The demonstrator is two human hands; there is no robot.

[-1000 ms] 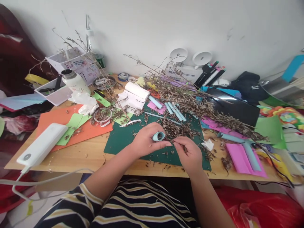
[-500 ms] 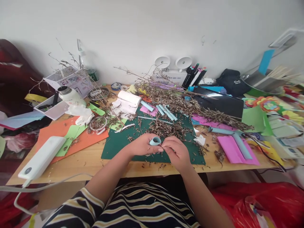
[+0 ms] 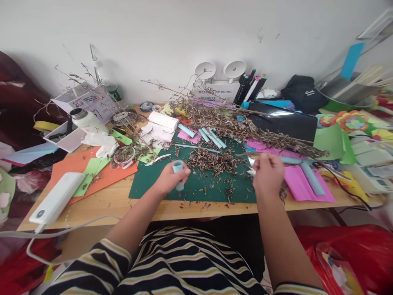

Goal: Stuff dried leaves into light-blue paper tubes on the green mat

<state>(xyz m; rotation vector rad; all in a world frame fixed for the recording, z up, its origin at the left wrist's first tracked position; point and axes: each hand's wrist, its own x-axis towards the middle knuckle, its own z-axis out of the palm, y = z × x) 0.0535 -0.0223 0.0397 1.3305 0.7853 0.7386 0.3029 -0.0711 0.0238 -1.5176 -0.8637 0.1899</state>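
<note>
My left hand (image 3: 168, 179) is closed round a small light-blue paper tube (image 3: 178, 171), held upright over the dark green cutting mat (image 3: 153, 184). Off to the right, my right hand (image 3: 268, 173) hovers above the mat's right edge, beside pink paper (image 3: 299, 186); its fingers are curled and blurred, and what they hold cannot be made out. A heap of dried leaves (image 3: 215, 160) lies on the mat between my hands. Several more light-blue tubes (image 3: 211, 137) lie at the mat's far edge.
Long dried branches (image 3: 251, 133) stretch across the back of the wooden table (image 3: 101, 200). Orange and green paper sheets (image 3: 92, 172) and a white power bank (image 3: 57, 197) with its cable lie left. A black laptop (image 3: 285, 125), markers and coloured paper crowd the right.
My hands were together at the tube's mouth; now the right hand has swung away to the right. The left hand keeps the tube and has turned it upright.
</note>
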